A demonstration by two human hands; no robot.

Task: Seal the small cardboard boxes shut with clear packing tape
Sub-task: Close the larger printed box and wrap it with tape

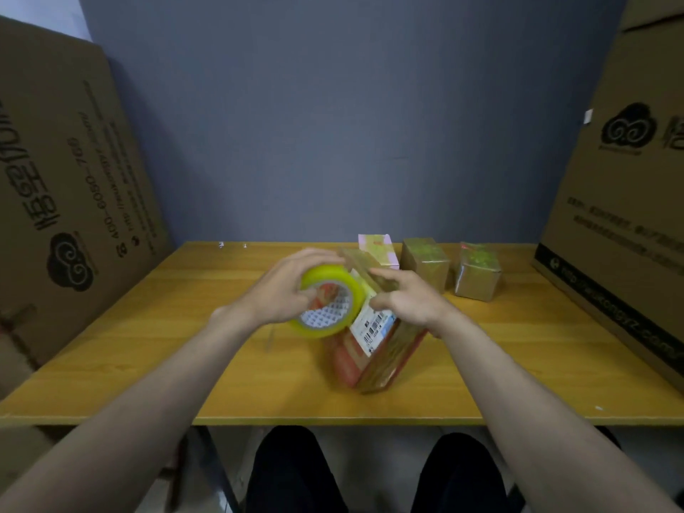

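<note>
Yellowish tape roll [327, 301] in left hand [285, 286], right hand [403, 298] steadying tilted box [377, 349]

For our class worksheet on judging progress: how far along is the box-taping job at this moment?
Looks done: two small boxes and at the back right of the table appear wrapped in glossy tape. In hand: the left hand grips the tape roll against the labelled box, steadied by the right hand. Possibly left: the pink-edged box behind; its state is unclear.
</note>
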